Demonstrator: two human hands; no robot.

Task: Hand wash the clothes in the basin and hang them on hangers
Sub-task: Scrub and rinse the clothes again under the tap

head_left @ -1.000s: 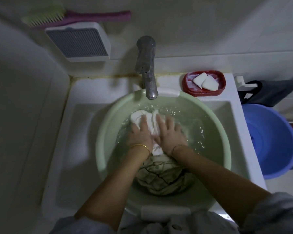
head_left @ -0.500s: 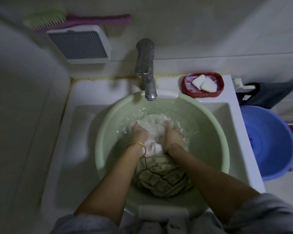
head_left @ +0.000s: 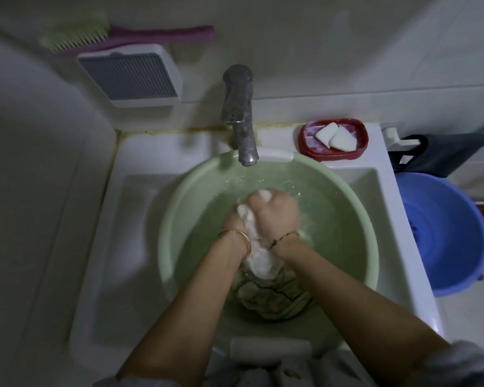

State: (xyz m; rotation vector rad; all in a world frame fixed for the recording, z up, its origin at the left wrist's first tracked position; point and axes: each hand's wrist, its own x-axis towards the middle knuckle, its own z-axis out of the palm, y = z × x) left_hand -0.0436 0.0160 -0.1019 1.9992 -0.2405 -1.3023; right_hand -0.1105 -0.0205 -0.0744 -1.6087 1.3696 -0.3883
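A pale green plastic basin (head_left: pixel 176 219) sits inside a white sink (head_left: pixel 129 196) and holds soapy water. A chrome faucet (head_left: pixel 239 115) stands at the back edge of the sink, its spout reaching over the far rim of the basin.

Both hands work in the middle of the basin. The right hand (head_left: pixel 274 212) is closed into a fist around the upper part of a white garment (head_left: pixel 256 252), a knob of which shows above the knuckles. The left hand (head_left: pixel 232 222) lies just beside it and partly under it, fingers curled onto the same white cloth; its grip is mostly hidden by the right hand. A gold bangle (head_left: pixel 236 236) circles the left wrist and a thin dark string bracelet (head_left: pixel 284 237) circles the right wrist.

The white garment runs from the fists down between the wrists to a wet, beige checked garment (head_left: pixel 271 297) bunched against the near side of the basin, between the forearms.

On the sink ledge to the right of the faucet, a red soap dish (head_left: pixel 308 146) carries two white soap pieces (head_left: pixel 334 136) touching each other. A blue bucket (head_left: pixel 442 233) stands to the right of the sink. A purple brush with green bristles (head_left: pixel 118 36) rests above a white vented cover (head_left: pixel 132 75) on the wall
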